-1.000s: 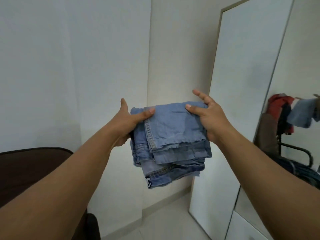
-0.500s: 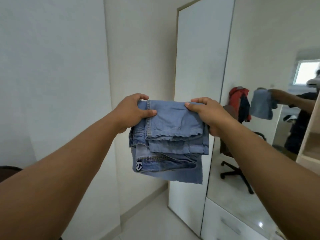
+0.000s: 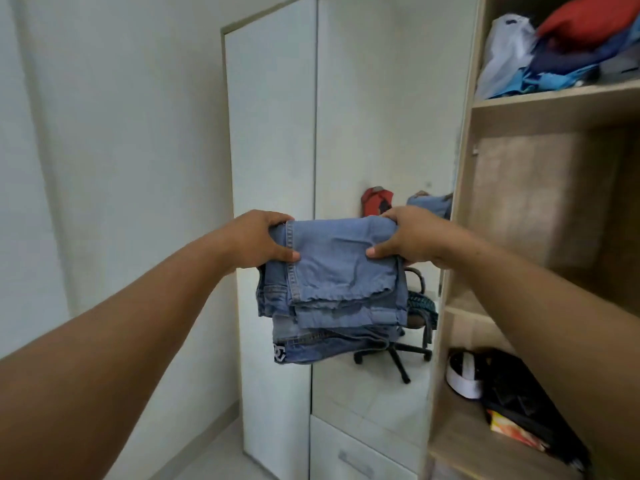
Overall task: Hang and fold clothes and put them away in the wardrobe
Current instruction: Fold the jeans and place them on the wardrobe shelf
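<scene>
A person holds folded blue jeans [image 3: 332, 289] out at chest height, centre of view. The left hand [image 3: 256, 237] grips the top corner at 10 o'clock, the right hand [image 3: 412, 237] the corner at 2 o'clock, fingers clamped on the denim. The open wardrobe [image 3: 460, 237] stands at 3 o'clock, with a bare middle shelf [image 3: 464, 308]. Folding looks done; placing the jeans on a shelf remains.
</scene>
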